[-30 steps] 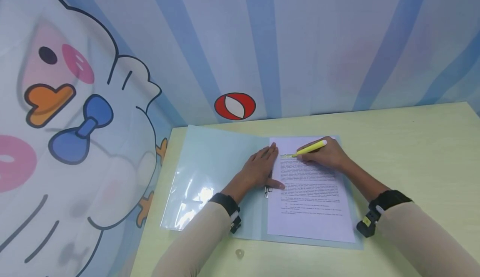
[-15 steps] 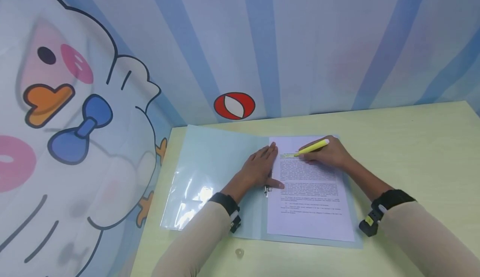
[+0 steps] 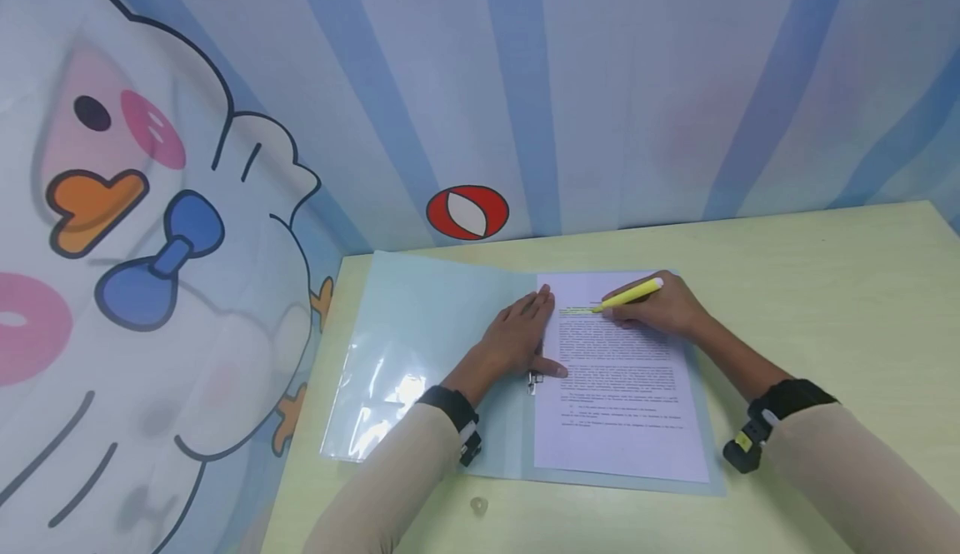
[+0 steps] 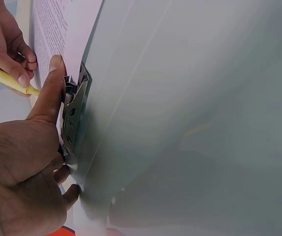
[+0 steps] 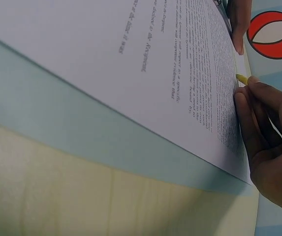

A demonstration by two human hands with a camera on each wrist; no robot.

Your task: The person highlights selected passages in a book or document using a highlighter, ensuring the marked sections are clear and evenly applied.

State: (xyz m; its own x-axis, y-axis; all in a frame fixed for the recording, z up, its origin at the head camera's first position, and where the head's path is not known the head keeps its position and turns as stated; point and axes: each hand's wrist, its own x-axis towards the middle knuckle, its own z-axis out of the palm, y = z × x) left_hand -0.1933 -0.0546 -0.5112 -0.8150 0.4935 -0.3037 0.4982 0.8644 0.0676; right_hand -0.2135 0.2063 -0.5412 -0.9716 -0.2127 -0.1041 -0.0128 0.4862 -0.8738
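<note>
A printed sheet [image 3: 622,446] lies in an open pale blue folder [image 3: 427,304], beside the metal clip [image 4: 74,115] along its spine. My right hand [image 3: 660,304] pinches a yellow highlighter [image 3: 633,293], its tip at the top paragraph, where yellow marking shows on the first lines. In the right wrist view the highlighter tip [image 5: 241,78] meets the text near the page's far end. My left hand [image 3: 517,337] rests with fingers extended on the page's left edge and the folder spine, its thumb [image 4: 52,83] reaching over the clip onto the paper.
The folder's glossy clear cover lies spread to the left. A small round translucent piece [image 3: 479,506] sits on the pale wooden table [image 3: 847,304] near the front. A printed cartoon backdrop [image 3: 615,87] stands along the table's back and left sides.
My right hand has slid the highlighter a little to the right along the top lines of text. The left hand stays in place on the page.
</note>
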